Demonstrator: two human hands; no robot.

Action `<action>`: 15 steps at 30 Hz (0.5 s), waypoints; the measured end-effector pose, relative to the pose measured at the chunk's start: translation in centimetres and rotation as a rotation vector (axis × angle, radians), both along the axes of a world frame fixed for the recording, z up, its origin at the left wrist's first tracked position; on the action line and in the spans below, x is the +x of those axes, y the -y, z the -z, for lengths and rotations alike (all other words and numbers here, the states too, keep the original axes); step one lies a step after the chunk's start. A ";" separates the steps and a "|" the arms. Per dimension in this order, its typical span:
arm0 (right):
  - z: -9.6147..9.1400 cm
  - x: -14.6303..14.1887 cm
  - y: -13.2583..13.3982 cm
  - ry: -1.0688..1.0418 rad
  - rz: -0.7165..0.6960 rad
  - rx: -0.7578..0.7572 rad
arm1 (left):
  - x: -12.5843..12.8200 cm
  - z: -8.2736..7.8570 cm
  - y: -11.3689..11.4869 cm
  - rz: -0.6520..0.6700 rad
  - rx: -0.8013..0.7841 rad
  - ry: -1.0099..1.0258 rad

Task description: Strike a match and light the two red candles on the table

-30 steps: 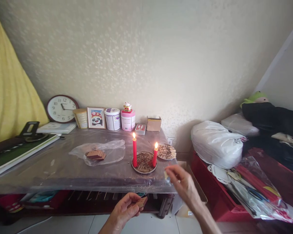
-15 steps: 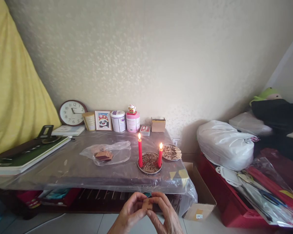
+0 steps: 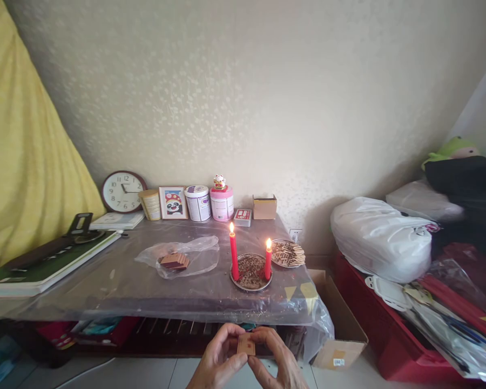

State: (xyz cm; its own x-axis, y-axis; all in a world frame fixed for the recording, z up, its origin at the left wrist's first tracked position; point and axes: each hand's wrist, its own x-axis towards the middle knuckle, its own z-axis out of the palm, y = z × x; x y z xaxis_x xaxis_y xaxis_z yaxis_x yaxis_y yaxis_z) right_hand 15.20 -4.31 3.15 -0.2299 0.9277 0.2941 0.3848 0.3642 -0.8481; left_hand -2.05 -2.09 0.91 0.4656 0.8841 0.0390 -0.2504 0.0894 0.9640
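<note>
Both hands meet in front of the table's near edge, low in the head view. My left hand point(image 3: 221, 356) pinches the left side of a small tan matchbox point(image 3: 246, 344), which has faint marks on its face. On its other side the fingers of my right hand point(image 3: 276, 356) grip the same matchbox. Beyond them, two lit red candles, a taller one point(image 3: 234, 256) and a shorter one point(image 3: 268, 262), stand upright on a round metal plate point(image 3: 251, 288) covered in dark bits. Behind it to the right, a second plate point(image 3: 277, 265) bears many matchsticks point(image 3: 294, 254).
A clear plastic bag point(image 3: 204, 248) with a stack of small brown pieces point(image 3: 175, 261) lies on the plastic-covered table point(image 3: 146, 297). Along the wall stand a clock point(image 3: 123, 192), tins point(image 3: 198, 205) and a small cardboard box point(image 3: 264, 208). A large carton point(image 3: 338, 351) and red bin point(image 3: 392, 362) stand right.
My hands have tilted the matchbox so more of its face shows. The whole view has shifted slightly. The candles still burn in the same places.
</note>
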 end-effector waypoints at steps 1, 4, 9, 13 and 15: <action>-0.1 0.0 0.0 -0.009 -0.002 -0.013 | 0.1 0.2 0.0 -0.016 0.008 -0.010; -0.4 -0.1 0.1 -0.038 -0.007 -0.067 | 0.3 0.7 -0.1 -0.054 0.019 -0.035; -0.8 0.1 0.1 -0.085 -0.011 -0.149 | 0.7 0.4 0.2 -0.021 -0.012 0.029; -0.1 0.1 -0.1 -0.089 0.004 -0.173 | 0.8 0.3 0.3 -0.015 -0.041 0.051; 0.7 -0.1 -0.2 -0.107 0.045 -0.162 | 0.8 0.7 0.2 -0.026 -0.048 0.035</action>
State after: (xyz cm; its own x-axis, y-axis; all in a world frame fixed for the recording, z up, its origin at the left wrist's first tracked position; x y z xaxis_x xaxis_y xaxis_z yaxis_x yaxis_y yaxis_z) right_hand 15.12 -4.15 2.42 -0.1624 0.9736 0.1605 0.3025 0.2040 -0.9311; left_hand -1.24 -2.29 0.19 0.4414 0.8972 0.0118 -0.2869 0.1286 0.9493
